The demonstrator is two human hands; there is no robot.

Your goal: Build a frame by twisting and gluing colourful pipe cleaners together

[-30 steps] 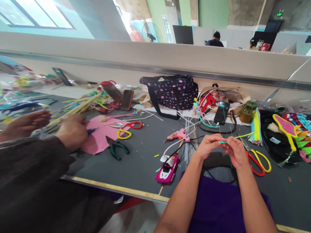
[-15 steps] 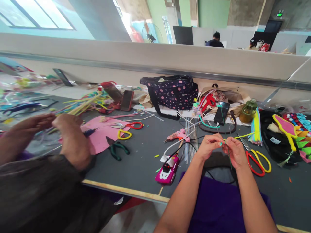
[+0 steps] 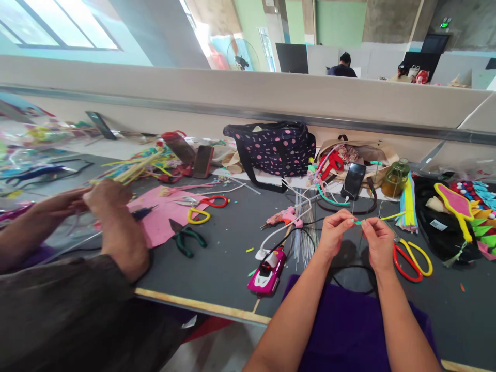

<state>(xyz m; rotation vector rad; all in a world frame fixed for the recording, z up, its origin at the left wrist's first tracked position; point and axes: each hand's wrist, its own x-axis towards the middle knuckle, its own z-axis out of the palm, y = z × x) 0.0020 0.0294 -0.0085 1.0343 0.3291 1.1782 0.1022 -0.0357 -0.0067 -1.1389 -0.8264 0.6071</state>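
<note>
My left hand [image 3: 336,232] and my right hand [image 3: 376,237] are raised close together over the dark table [image 3: 225,258], both pinched on a small green piece on a thin wire [image 3: 359,222]. The wire's thin strands run down and up from the pinch. Red and yellow scissors [image 3: 411,256] lie just right of my right hand. A pink glue gun [image 3: 284,216] and a pink toy car [image 3: 267,274] sit to the left of my left hand.
A co-worker's hands [image 3: 96,199] work at the left over pink paper [image 3: 163,214], with green pliers [image 3: 185,238] and several coloured sticks nearby. A dotted bag [image 3: 275,147], a phone [image 3: 353,181], a green jar [image 3: 395,178] and felt pieces [image 3: 465,206] line the back and right.
My two hands have drawn slightly apart and lifted a little, still pinching the green piece and wire. The co-worker's arms have shifted to the left and down.
</note>
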